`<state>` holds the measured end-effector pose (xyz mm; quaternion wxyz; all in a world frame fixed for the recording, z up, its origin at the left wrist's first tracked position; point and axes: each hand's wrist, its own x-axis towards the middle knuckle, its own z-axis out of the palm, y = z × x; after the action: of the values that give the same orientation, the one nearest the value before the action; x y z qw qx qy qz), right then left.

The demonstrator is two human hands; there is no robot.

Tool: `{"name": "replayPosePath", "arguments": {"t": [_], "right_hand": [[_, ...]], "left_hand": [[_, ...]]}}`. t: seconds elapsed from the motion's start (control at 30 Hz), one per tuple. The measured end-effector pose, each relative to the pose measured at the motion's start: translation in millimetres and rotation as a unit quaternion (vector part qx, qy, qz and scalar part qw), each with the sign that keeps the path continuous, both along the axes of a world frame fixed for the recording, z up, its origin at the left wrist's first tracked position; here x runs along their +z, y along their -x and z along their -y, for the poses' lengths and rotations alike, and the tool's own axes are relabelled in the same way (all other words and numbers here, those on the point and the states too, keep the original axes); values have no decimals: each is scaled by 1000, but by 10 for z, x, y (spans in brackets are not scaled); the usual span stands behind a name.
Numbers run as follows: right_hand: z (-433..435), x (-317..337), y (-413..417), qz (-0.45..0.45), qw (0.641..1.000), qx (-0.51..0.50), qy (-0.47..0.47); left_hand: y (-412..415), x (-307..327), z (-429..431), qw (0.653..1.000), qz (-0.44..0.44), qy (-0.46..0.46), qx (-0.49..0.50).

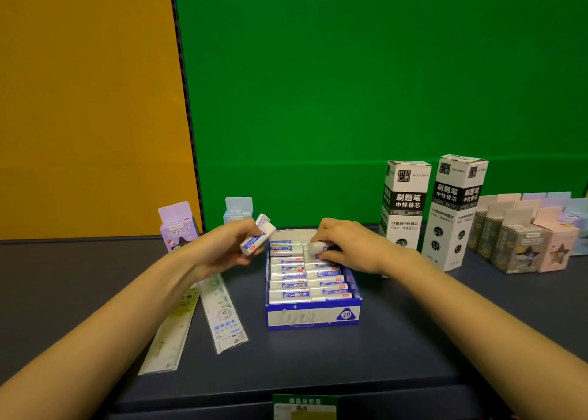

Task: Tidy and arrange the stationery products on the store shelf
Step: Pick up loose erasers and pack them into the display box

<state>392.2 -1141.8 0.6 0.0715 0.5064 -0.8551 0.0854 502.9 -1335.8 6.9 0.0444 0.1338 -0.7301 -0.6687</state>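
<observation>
At the front edge of the shelf (397, 340) there is a green price label (304, 405). A little further in, two flat rulers (227, 317) lie side by side on the left. Beside them stands the open blue display box (313, 317), filled with two columns of wrapped erasers.

Above the far end of the box both hands are working. The left hand (222, 247) is raised just left of the box, and its grip is closed around the loose erasers (256, 239), two of them as far as I can tell. The right hand (343, 244) reaches into the back right corner, where its fingertips pinch a single eraser (318, 247) that sits crooked on the row.

To do this step well, I think the right hand should turn its piece parallel to the others, printed side up, and push it down level before the next one comes. The gap at the back looks narrow, so slide it in gently.

Behind stand a purple carton (178, 228), a blue carton (238, 211), and on the right two tall refill boxes (405, 206).
</observation>
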Motion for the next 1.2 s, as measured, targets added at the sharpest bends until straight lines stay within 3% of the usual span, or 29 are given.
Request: {"name": "replayPosePath", "arguments": {"t": [0.5, 0.77, 0.93, 1.2], "right_hand": [[-5, -42, 9, -90, 996, 24, -7], [14, 2, 14, -8, 999, 29, 43], [242, 13, -96, 43, 998, 44, -1], [408, -13, -159, -11, 999, 45, 2]], "left_hand": [[14, 7, -29, 994, -23, 105, -18], [46, -28, 32, 991, -29, 129, -17], [-22, -40, 78, 986, -37, 159, -13], [-131, -47, 189, 987, -41, 154, 22]]}}
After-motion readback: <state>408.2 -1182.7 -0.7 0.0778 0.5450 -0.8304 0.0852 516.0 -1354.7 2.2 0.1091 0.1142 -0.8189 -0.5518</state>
